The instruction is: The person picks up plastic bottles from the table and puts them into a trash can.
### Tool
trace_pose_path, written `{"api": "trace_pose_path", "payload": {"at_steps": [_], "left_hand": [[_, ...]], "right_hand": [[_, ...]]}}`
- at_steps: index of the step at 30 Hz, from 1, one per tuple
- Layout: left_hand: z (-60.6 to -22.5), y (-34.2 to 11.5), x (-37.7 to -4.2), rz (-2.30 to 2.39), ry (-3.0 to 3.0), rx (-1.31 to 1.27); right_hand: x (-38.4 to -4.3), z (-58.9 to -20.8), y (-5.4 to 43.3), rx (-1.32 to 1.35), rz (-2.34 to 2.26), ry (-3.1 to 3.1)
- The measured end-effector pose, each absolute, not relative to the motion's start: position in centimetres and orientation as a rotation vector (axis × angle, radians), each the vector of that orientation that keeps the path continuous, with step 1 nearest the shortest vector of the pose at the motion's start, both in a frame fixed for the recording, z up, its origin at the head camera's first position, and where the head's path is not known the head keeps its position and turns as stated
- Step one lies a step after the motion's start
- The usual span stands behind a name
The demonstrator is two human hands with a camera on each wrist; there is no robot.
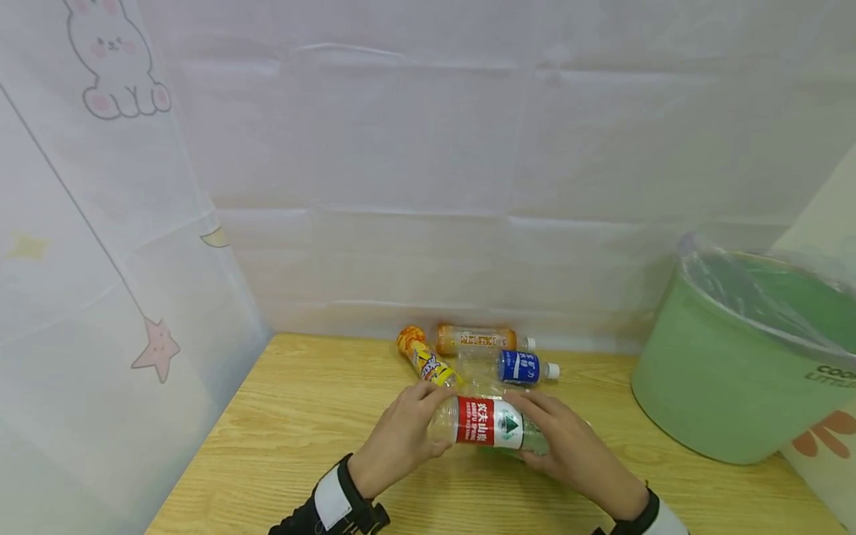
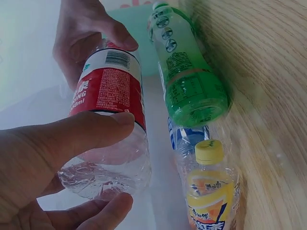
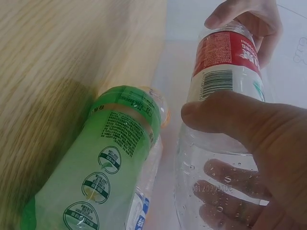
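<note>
A clear plastic water bottle (image 1: 484, 421) with a red and white label lies sideways between both hands, raised above the wooden table. My left hand (image 1: 401, 431) grips its base end, thumb on one side and fingers on the other, as the left wrist view shows. Around the other end curls my right hand (image 1: 575, 449); its fingers show through the clear plastic in the right wrist view. Close beneath the held bottle, a green bottle (image 3: 105, 153) lies on the table, mostly hidden from the head view.
Behind the hands lie a yellow-labelled drink bottle (image 1: 431, 360), a blue-labelled bottle (image 1: 520, 367) and an orange-labelled bottle (image 1: 475, 339), near the table's (image 1: 267, 431) back edge. A large green bin (image 1: 709, 371) with a clear plastic liner stands at the right. White printed sheeting (image 1: 401, 171) covers the wall.
</note>
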State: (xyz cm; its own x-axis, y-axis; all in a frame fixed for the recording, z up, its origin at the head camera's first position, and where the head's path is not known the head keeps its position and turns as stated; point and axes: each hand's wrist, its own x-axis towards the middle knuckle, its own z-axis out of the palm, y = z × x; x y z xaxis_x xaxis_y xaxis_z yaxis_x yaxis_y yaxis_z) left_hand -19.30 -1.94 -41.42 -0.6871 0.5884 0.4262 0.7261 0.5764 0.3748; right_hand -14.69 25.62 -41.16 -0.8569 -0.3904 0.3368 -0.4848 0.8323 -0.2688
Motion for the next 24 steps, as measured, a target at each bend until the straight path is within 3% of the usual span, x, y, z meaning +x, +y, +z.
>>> {"api": "trace_pose_path", "payload": {"at_steps": [14, 24], "left_hand": [[-42.5, -3.0, -19.5, -0.756, -2.590, -1.134], [-42.5, -3.6, -19.4, -0.703, -2.629, -1.146]], "right_hand": [[-14.7, -41.1, 26.4, 0.641, 0.511, -2.726], [-15.1, -38.4, 29.9, 0.591, 0.429, -2.666]]}}
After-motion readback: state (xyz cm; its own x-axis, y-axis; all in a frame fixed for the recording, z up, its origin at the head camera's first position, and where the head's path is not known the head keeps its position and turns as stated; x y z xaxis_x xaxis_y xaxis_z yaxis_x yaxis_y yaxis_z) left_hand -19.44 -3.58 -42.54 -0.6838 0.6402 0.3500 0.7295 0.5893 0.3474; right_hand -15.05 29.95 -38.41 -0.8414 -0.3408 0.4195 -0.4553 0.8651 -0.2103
